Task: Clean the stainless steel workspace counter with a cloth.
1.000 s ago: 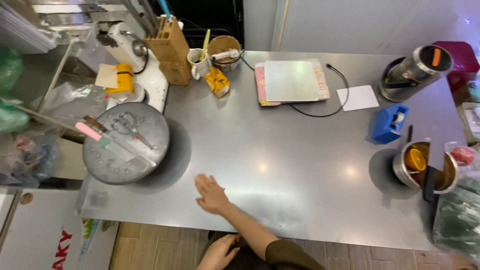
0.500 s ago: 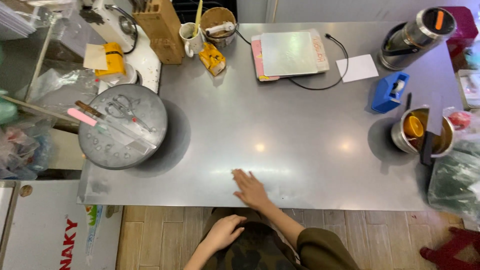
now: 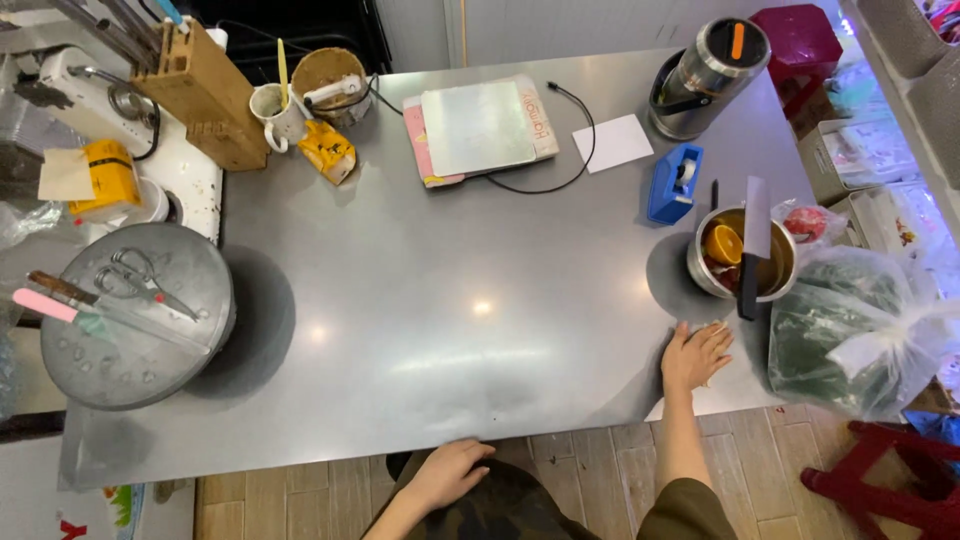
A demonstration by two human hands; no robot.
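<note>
Steel covers the whole table in front of you, dull and reflective, with wooden floorboards showing below its near edge. Your right hand lies flat on the table near the right end, palm down and fingers spread, gripping nothing. Its fingertips reach toward a metal pot that stands just beyond them; the pot holds an orange half, and a cleaver rests across its rim with the dark handle pointing toward you. Just right of that hand sits a knotted clear plastic bag of greens. Your left hand is off the table, down by your lap below the near edge, loosely open and holding nothing.

Farther back on the right you have a blue tape dispenser, a white slip of paper and a steel flask. At the back middle a flat scale sits on a pink-edged pad with a black cable curling off it. On the left, a round metal lid carries scissors and a pink-handled knife, and a wooden knife block stands at the back corner beside a white mug.
</note>
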